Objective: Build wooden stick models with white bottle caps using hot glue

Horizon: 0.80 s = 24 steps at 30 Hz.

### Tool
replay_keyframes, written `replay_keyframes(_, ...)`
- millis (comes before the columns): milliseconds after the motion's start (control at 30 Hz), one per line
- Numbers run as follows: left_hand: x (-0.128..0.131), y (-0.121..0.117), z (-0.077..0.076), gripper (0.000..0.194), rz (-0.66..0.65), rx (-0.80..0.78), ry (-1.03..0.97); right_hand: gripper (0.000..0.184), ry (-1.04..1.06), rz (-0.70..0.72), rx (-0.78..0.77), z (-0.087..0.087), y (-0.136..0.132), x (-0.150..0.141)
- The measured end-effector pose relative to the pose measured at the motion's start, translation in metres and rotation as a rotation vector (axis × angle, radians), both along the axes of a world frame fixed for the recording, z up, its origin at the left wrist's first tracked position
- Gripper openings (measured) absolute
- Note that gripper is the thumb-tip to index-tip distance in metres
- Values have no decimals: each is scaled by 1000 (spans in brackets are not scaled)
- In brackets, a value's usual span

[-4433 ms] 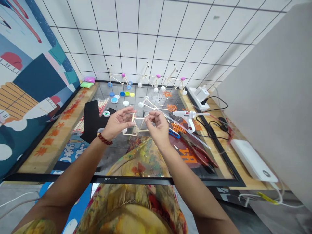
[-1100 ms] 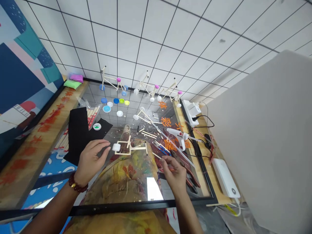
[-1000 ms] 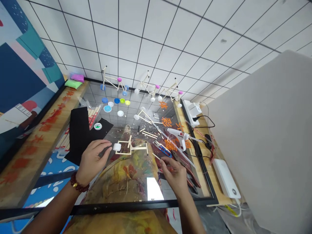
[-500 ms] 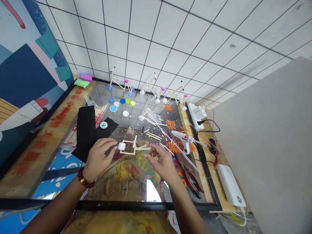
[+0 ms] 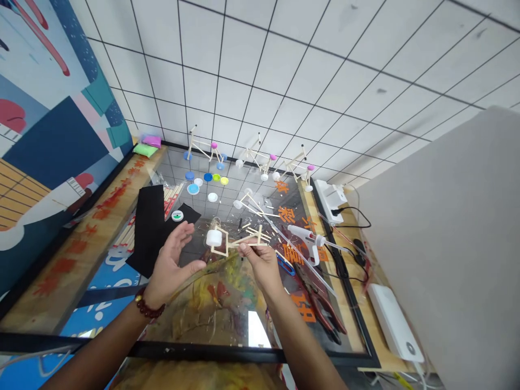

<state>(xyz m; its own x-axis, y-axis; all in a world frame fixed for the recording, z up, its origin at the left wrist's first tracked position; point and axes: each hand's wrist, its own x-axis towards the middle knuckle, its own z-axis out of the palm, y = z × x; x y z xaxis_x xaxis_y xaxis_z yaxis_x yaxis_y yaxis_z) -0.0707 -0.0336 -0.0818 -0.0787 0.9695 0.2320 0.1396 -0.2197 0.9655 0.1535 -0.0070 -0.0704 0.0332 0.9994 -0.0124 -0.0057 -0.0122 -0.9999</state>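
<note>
My right hand (image 5: 262, 265) pinches a small wooden stick frame (image 5: 227, 245) by its thin bars, just above the glass tabletop. A white bottle cap (image 5: 214, 238) sits in the left end of that frame like a wheel. To its left is my left hand (image 5: 174, 265), fingers and thumb apart, holding nothing; a beaded bracelet is on the wrist. Behind the frame, loose cut sticks (image 5: 252, 230) lie scattered. Another stick assembly with pale caps (image 5: 238, 204) rests farther back.
Three finished-looking stick models (image 5: 254, 157) stand along the back wall, near several coloured caps (image 5: 208, 177). At right lie a glue gun (image 5: 304, 238), blue-handled scissors (image 5: 286, 264), red-handled pliers (image 5: 323, 306) and a power strip (image 5: 328, 200). Black sheets (image 5: 147, 230) lie at left.
My right hand has closed on the stick frame, which has turned and shifted right. My left hand has let go of the cap end and opened. The view has tilted slightly.
</note>
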Motion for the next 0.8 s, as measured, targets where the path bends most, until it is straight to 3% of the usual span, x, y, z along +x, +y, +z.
replay_keyframes(100, 13, -2, 5, 100, -160, 46, 74, 25, 238, 17, -72, 2, -2, -7)
replay_keyframes(200, 26, -2, 16, 101, -254, 97, 130, 25, 379, 40, -126, 4, -5, -15)
replay_keyframes(300, 36, 3, 27, 89, -272, 178, 186, 25, 446, 72, -180, 3, -7, -21)
replay_keyframes(433, 47, 8, 37, 54, -183, 282, 241, 29, 521, 95, -223, 3, -9, -24)
replay_keyframes(600, 49, 11, 43, 44, -81, 313, 210, 52, 342, 124, -160, 3, -14, 5)
replay_keyframes(800, 39, 13, 45, 43, -101, 279, 183, 72, -17, 100, 151, 5, -16, 47)
